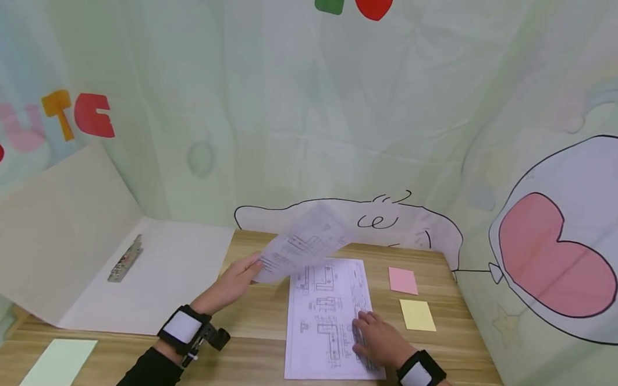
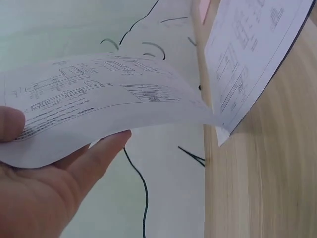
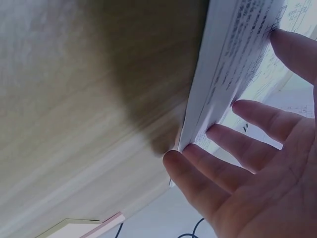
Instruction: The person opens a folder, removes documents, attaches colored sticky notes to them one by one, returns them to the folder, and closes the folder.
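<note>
My left hand (image 1: pixel 234 282) holds up a printed drawing sheet (image 1: pixel 303 245) by its near left corner, tilted above the table. In the left wrist view the thumb lies on top of the raised sheet (image 2: pixel 114 89) and the fingers are beneath it; the paper bows. Below it lies another technical drawing sheet (image 1: pixel 315 316), flat on the table, partly overlapped by the raised one. My right hand (image 1: pixel 383 341) rests on this lower sheet's right edge. In the right wrist view its fingers are extended and spread, with fingertips (image 3: pixel 190 148) at the paper's edge.
A large white folder (image 1: pixel 179 268) stands opened on the left, a metal clip-like strip (image 1: pixel 126 259) lying inside. Pink (image 1: pixel 403 281) and yellow (image 1: pixel 418 315) sticky notes lie at the right, and a pale green sheet (image 1: pixel 59 362) at front left. A printed curtain (image 1: pixel 312 129) surrounds the wooden table.
</note>
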{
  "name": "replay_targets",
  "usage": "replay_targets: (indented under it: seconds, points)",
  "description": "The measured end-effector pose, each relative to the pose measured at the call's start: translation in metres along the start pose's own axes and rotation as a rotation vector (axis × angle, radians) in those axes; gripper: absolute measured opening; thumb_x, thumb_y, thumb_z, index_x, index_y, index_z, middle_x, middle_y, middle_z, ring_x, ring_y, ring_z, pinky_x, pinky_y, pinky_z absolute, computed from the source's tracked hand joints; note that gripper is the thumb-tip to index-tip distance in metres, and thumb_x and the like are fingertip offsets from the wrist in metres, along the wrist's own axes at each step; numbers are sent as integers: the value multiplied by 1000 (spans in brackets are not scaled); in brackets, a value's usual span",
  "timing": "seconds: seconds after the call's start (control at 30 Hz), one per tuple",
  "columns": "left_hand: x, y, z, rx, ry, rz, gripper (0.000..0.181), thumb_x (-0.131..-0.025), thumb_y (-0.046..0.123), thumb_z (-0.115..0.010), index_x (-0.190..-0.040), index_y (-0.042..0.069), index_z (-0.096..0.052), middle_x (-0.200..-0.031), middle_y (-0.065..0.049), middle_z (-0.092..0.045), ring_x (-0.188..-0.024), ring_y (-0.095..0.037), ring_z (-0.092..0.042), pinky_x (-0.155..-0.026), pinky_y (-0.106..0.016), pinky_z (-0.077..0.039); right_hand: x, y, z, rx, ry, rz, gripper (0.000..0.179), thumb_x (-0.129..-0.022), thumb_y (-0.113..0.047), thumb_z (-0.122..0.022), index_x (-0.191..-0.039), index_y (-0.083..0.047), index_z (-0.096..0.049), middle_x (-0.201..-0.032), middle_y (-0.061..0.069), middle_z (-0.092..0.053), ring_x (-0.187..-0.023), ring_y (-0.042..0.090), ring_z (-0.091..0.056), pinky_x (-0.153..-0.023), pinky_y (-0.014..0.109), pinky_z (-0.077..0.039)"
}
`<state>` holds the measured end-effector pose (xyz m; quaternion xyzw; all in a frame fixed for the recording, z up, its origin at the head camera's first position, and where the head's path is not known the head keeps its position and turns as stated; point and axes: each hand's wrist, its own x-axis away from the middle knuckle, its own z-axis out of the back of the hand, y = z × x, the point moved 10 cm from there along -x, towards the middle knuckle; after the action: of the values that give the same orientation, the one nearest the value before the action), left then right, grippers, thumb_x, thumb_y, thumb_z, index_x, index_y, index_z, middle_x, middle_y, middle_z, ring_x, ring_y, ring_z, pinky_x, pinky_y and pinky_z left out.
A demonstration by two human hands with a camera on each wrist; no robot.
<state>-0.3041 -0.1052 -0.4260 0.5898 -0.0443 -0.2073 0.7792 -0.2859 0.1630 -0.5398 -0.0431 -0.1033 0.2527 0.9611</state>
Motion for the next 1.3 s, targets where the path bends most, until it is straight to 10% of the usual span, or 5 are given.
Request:
replay_targets:
  seconds: [0.7, 1.3]
  points:
    - [12, -55, 87, 194, 210, 195, 49, -106, 24, -22, -149, 3, -20, -137, -29, -41, -120, -37, -48, -92, -47, -45, 4, -25, 10, 101, 129, 181, 41, -81, -43, -71, -107, -11, -67, -94, -2, -64, -84, 15, -55, -76, 34, -48]
    - [29, -113, 118, 233, 269, 395, 50, -105, 23, -18, -151, 4, -14, -137, -31, -38, -111, -27, -55, -82, -35, -52, 2, -18, -6, -35, -4, 136, 79, -73, -59, -69, -136, -14, -51, -142, 16, -42, -130, 41, -35, -101, 54, -34]
